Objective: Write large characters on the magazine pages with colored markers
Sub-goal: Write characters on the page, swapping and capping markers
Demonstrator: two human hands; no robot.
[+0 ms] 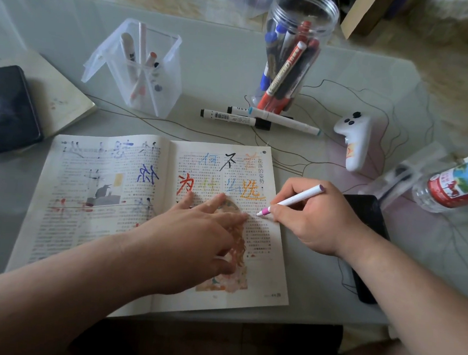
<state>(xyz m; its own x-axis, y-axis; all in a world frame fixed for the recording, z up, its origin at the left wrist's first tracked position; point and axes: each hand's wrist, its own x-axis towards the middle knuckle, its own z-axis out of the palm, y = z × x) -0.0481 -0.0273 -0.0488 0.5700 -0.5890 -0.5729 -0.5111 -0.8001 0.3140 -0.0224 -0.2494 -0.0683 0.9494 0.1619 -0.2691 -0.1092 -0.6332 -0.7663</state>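
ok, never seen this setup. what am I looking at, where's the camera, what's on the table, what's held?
No robot here: these are a person's two bare hands, filmed by one wide-angle camera worn on the head and looking down. The left hand presses flat on the right page of an open magazine, which already carries large coloured characters. The right hand grips a pink-tipped marker, with its tip at that page. Further back on the table are a round jar of markers, a square clear holder with pens, loose markers, a white controller and a plastic bottle.
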